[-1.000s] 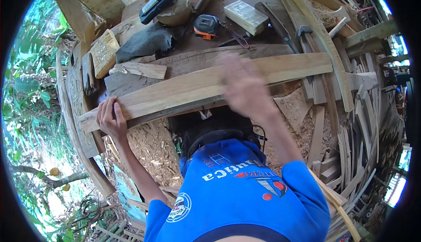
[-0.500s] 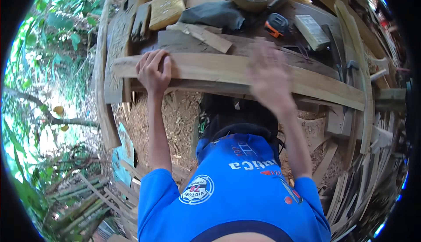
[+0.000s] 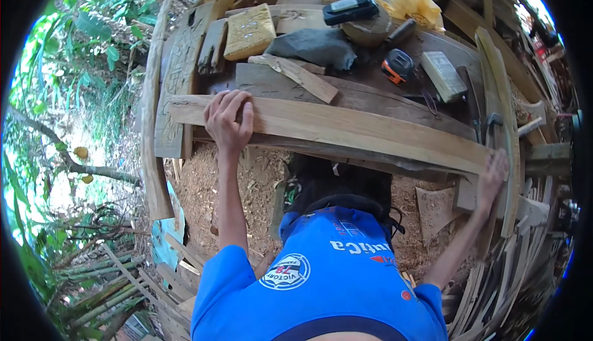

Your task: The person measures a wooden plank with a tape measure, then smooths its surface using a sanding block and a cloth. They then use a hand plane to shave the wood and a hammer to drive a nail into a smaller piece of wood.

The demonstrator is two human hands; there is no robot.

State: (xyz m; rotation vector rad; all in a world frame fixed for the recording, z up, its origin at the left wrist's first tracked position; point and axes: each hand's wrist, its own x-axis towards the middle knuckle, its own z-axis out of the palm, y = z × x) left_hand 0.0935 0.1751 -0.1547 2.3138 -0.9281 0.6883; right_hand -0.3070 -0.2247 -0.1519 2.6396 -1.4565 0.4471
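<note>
A long, pale wooden plank (image 3: 346, 125) lies across the near side of the workbench, slanting down toward the right. My left hand (image 3: 230, 120) is closed over it near its left end, fingers curled over the top and thumb on the face. At the plank's right end, my right hand (image 3: 492, 177) grips the tip, slightly smeared by motion. Just behind the plank lies a loose wood offcut (image 3: 302, 78). A hammer (image 3: 493, 122) rests by the right end, close to my right hand.
Further back are a tape measure (image 3: 397, 66), a pale rectangular block (image 3: 443, 76), a grey cloth (image 3: 314, 47), a yellowish wood block (image 3: 250, 32), a dark device (image 3: 350, 10) and a yellow plastic bag (image 3: 407, 0). Upright boards (image 3: 499, 112) edge the right side. Sawdust (image 3: 247, 174) covers the ground.
My right hand has swept rightward from the plank's middle to its right end. My left hand stays on the plank. The whole view has shifted a little.
</note>
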